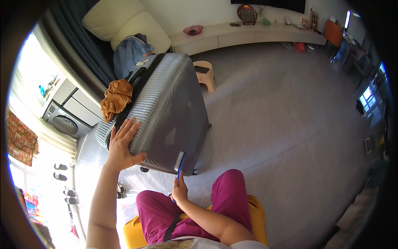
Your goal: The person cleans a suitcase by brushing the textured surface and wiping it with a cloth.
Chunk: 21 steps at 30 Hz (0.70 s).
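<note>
As left hand [121,148] splays on suitcase [176,110], right hand [179,191] clasps brush [180,162]

Got two hands [120,150] [179,191], one suitcase [170,112] and one brush [180,162] around the middle, one rag [117,98] left of centre, one stool [209,78] plus one pink bowl [193,30] up top, one washer [65,122] far left.

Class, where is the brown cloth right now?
In the head view, left of centre, the brown cloth lies on the suitcase, just beyond the left hand.
</note>
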{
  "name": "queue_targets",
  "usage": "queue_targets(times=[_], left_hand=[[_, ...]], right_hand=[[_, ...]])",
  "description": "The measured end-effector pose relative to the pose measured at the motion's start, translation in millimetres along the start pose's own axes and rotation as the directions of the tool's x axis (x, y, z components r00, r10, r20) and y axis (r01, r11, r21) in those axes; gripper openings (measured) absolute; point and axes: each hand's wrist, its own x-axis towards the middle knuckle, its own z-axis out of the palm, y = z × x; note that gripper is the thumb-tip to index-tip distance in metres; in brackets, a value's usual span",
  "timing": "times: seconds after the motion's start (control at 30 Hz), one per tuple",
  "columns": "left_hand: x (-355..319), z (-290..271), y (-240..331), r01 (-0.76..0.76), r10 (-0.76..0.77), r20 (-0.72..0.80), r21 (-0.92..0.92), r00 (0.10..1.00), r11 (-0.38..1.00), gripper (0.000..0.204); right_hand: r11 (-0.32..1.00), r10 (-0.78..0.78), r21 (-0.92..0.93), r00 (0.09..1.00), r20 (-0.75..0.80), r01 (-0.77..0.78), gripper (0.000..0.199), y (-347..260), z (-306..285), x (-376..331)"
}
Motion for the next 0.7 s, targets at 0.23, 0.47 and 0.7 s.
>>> queue_targets(times=[0.23, 0.47, 0.7], left_hand=[[1, 6, 21, 0.044, -0.043, -0.022, 0.022, 0.999, 0.999, 0.099], [-6, 2, 19, 0.056, -0.055, -0.015, 0.036, 0.998, 0.998, 0.098], [2, -2, 34, 0.042, -0.04, -0.036, 0.058, 0.999, 0.997, 0.1]], right_hand=[[0.899, -0.412, 0.148, 0.91, -0.037, 0.413, 0.054, -89, 20, -49], [0.987, -0.154, 0.052, 0.988, -0.015, 0.154, 0.056, -36, 0, 3], [0.94, 0.322, 0.118, 0.947, 0.014, -0.321, 0.028, 69, -22, 133]])
